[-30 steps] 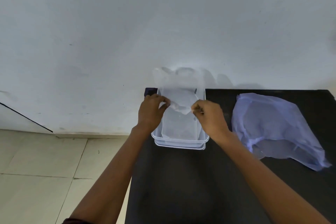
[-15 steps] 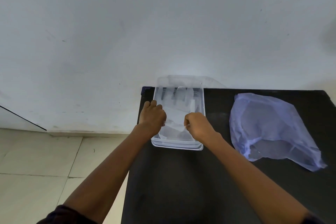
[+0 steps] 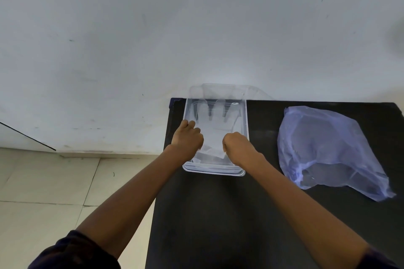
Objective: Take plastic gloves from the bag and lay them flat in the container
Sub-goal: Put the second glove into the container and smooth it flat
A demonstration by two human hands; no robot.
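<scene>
A clear plastic container [image 3: 246, 129] stands at the far left of the black table, against the wall. A transparent plastic glove [image 3: 215, 119] lies inside it, fingers pointing at the wall. My left hand [image 3: 188, 137] and my right hand [image 3: 237, 146] both reach into the near half of the container, each pinching the glove's cuff edge, left and right. The bluish translucent plastic bag [image 3: 328, 148] lies crumpled on the table to the right, apart from both hands.
The black table [image 3: 218, 214] ends just left of the container, with tiled floor [image 3: 43, 192] below. A white wall [image 3: 196, 28] rises right behind the container. The container's clear lid [image 3: 227, 90] leans back against the wall.
Both hands have lowered the glove from mid-air above the container down into it; the glove now lies spread along the bottom instead of hanging against the wall.
</scene>
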